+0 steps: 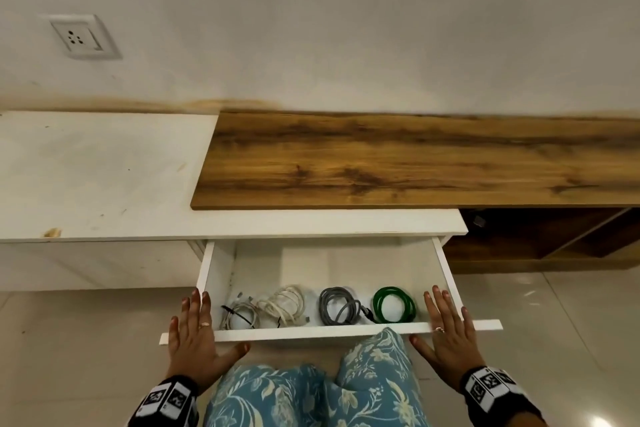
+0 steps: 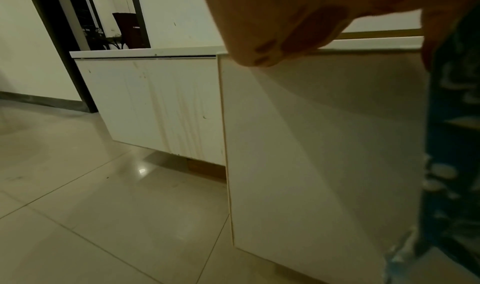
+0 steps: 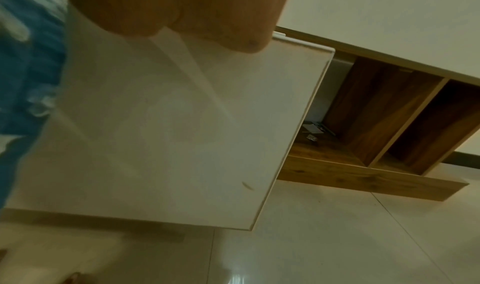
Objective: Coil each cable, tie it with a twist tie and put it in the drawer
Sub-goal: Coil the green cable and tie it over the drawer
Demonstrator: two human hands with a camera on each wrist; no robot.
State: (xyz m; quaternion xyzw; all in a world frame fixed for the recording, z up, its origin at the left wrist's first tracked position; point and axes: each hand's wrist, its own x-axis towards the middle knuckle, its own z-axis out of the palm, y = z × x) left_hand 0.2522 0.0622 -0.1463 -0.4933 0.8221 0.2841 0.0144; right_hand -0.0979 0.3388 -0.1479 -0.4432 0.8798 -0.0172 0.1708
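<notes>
A white drawer (image 1: 329, 328) stands pulled out in the head view. Along its front lie several coiled cables: a light grey one (image 1: 240, 314), a cream one (image 1: 285, 303), a dark grey one (image 1: 337, 307) and a green one (image 1: 394, 303). My left hand (image 1: 194, 326) lies flat with straight fingers over the left end of the drawer front, thumb below the panel. My right hand (image 1: 446, 326) lies flat the same way over the right end. In the wrist views the left hand (image 2: 298, 22) and the right hand (image 3: 197, 11) press against the front panel (image 2: 324, 145) (image 3: 168, 134).
My knees in blue floral trousers (image 1: 374, 378) sit just below the drawer front. A white cabinet top (image 1: 104, 177) and a wooden shelf (image 1: 415, 163) run along the wall above. Open wooden compartments (image 3: 389, 114) stand to the right. A wall socket (image 1: 81, 38) is at the upper left.
</notes>
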